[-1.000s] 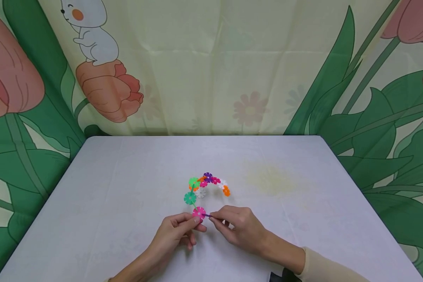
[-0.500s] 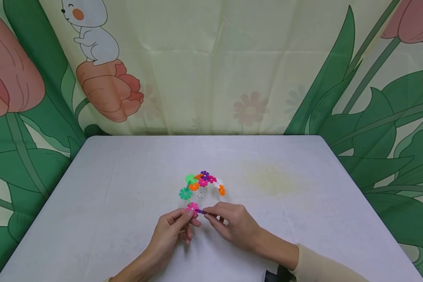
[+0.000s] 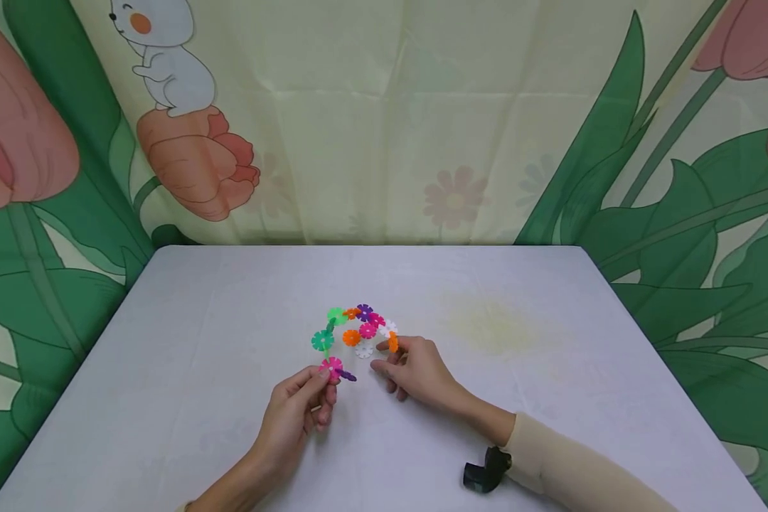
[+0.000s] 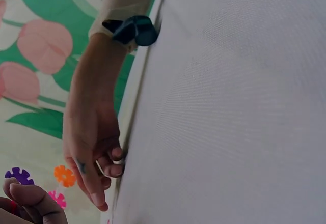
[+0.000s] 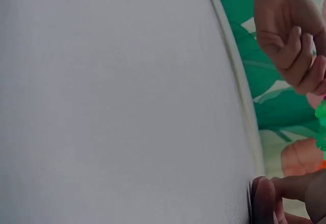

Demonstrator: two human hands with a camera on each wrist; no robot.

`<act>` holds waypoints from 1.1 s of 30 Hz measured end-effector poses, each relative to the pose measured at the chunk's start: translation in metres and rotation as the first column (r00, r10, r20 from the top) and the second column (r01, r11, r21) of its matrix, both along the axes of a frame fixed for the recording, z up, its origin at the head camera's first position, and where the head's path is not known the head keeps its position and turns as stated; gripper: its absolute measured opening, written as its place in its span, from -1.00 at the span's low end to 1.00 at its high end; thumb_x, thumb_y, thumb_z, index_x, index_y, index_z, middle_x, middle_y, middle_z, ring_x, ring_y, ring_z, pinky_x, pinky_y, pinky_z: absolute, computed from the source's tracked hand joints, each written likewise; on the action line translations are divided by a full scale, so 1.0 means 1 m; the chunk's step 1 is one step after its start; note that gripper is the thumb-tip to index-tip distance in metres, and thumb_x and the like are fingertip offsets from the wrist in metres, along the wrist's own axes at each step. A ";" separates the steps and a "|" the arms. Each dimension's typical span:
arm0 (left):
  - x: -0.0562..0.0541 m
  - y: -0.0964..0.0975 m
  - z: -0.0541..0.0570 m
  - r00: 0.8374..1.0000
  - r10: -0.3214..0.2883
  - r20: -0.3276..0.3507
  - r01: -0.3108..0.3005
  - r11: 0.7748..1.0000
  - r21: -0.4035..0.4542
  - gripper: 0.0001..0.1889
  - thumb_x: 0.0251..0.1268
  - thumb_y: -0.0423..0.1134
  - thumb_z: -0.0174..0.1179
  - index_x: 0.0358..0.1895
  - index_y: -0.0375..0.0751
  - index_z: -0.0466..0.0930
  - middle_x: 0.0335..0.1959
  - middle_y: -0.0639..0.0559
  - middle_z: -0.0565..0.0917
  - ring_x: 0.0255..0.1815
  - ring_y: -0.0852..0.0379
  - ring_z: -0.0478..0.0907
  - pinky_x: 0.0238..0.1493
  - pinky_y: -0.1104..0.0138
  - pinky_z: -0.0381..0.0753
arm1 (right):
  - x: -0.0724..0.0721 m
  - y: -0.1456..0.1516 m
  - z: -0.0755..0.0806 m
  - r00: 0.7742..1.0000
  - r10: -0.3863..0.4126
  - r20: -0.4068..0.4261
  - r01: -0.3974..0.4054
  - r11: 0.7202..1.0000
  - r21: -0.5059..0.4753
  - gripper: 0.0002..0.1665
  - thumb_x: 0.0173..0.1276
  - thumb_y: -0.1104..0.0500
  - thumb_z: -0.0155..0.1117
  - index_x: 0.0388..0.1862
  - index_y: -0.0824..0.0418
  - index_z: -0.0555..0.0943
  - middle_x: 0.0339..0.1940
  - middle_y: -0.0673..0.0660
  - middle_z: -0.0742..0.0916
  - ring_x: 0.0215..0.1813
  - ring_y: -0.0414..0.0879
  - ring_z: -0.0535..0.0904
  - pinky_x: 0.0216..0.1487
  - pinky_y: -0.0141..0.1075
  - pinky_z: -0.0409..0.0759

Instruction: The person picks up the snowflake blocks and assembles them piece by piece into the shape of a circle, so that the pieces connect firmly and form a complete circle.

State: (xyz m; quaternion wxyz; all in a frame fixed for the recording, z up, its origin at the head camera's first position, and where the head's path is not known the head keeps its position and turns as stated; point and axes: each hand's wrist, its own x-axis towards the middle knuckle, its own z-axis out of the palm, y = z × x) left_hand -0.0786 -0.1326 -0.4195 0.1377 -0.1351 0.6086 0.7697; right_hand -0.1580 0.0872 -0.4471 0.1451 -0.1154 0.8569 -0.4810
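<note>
My left hand (image 3: 294,412) pinches a pink flower-shaped plastic disc (image 3: 331,368) at the near end of a curved chain of interlocked discs. A purple disc (image 3: 345,375) juts rightward from the pink one, seen nearly edge-on. Green discs (image 3: 323,340) follow upward, and the chain arcs round to an orange disc (image 3: 393,341) at its right end. My right hand (image 3: 422,373) is beside that end, index finger partly behind the orange disc, thumb and finger apart with nothing seen between them. Just left of its fingertips is a white disc (image 3: 364,350). In the left wrist view my right hand (image 4: 91,132) appears empty.
Near the white disc are another orange disc (image 3: 351,338) and a pink disc (image 3: 368,330). A white cloth covers the table (image 3: 230,320). A black device (image 3: 486,469) is on the right wrist. Behind hangs a printed curtain (image 3: 358,142).
My right hand has let go of the purple disc, now joined to the pink one, and moved up toward the loose discs. My left hand has shifted the chain left and up.
</note>
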 end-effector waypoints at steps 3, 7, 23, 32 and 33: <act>0.001 0.000 0.001 1.000 -0.007 -0.007 0.007 1.000 0.015 -0.73 0.65 -0.15 0.10 -0.04 -0.34 0.60 -0.41 0.04 0.61 -0.55 0.19 0.37 -0.49 0.44 0.43 | -0.010 -0.006 -0.002 0.999 -0.032 0.003 0.032 0.999 -0.006 -0.53 0.35 0.07 0.57 0.14 0.30 0.73 -0.62 0.05 0.71 -0.71 -0.11 0.63 -0.58 -0.30 0.66; 0.001 0.001 0.003 0.999 -0.032 -0.029 0.033 0.998 0.046 -0.76 0.65 -0.16 0.11 -0.08 -0.30 0.59 -0.41 0.04 0.61 -0.56 0.20 0.37 -0.49 0.45 0.41 | -0.015 -0.010 -0.003 0.999 -0.035 -0.019 0.036 0.999 0.012 -0.50 0.31 0.06 0.61 0.14 0.30 0.76 -0.65 0.04 0.67 -0.76 -0.14 0.57 -0.68 -0.32 0.57; 0.002 -0.002 0.002 0.997 -0.068 -0.036 0.070 0.997 0.042 -0.75 0.66 -0.11 0.10 -0.08 -0.26 0.59 -0.38 0.05 0.61 -0.52 0.18 0.40 -0.46 0.46 0.47 | -0.018 -0.018 -0.003 0.998 -0.043 -0.034 0.043 0.999 0.000 -0.52 0.29 0.01 0.62 0.14 0.14 0.78 -0.56 0.05 0.64 -0.75 -0.12 0.51 -0.69 -0.41 0.37; 0.003 -0.002 0.002 0.996 -0.072 -0.044 0.074 0.996 0.057 -0.77 0.66 -0.13 0.11 -0.12 -0.24 0.59 -0.39 0.05 0.61 -0.53 0.20 0.40 -0.47 0.46 0.46 | -0.027 -0.012 -0.006 0.993 -0.101 0.057 0.103 0.994 -0.034 -0.67 0.26 0.07 0.64 -0.14 0.21 0.74 -0.51 0.06 0.70 -0.62 -0.14 0.52 -0.55 -0.40 0.47; 0.003 -0.002 0.002 0.996 -0.071 -0.045 0.074 0.996 0.056 -0.77 0.66 -0.13 0.11 -0.12 -0.23 0.59 -0.39 0.05 0.61 -0.53 0.20 0.40 -0.47 0.46 0.46 | -0.027 -0.010 -0.006 0.994 -0.104 0.045 0.105 0.994 -0.013 -0.69 0.25 0.06 0.65 -0.18 0.21 0.74 -0.51 0.06 0.69 -0.57 -0.13 0.52 -0.52 -0.39 0.48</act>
